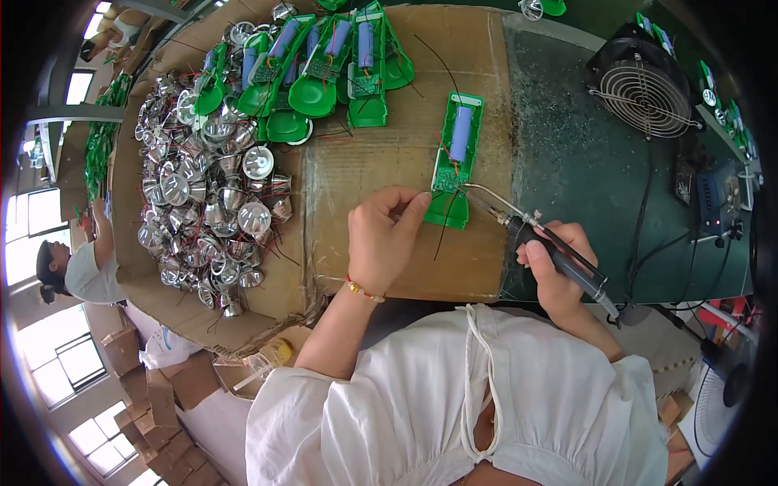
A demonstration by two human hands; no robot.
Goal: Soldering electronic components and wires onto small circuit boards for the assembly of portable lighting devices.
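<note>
A green plastic housing [447, 212] lies lengthwise on the cardboard in front of me, with a purple cylindrical battery cell [461, 134] and a small green circuit board [448, 180] inside it. Thin red and dark wires run about the board. My left hand [387, 231] is closed in a pinch at the housing's left edge, beside the board; whatever sits between its fingertips is too small to make out. In my right hand [559, 263] is a soldering iron [559, 257] with a thin curved metal feed tube, its tip end reaching the board's right side.
To the left, a cardboard box [304, 267] holds many shiny lamp reflectors [219, 194] with wires. Several green housings with cells [314, 93] are piled at the far left. A round fan with a wire guard [646, 99] and a blue device [711, 202] stand right. Another person [93, 271] is far left.
</note>
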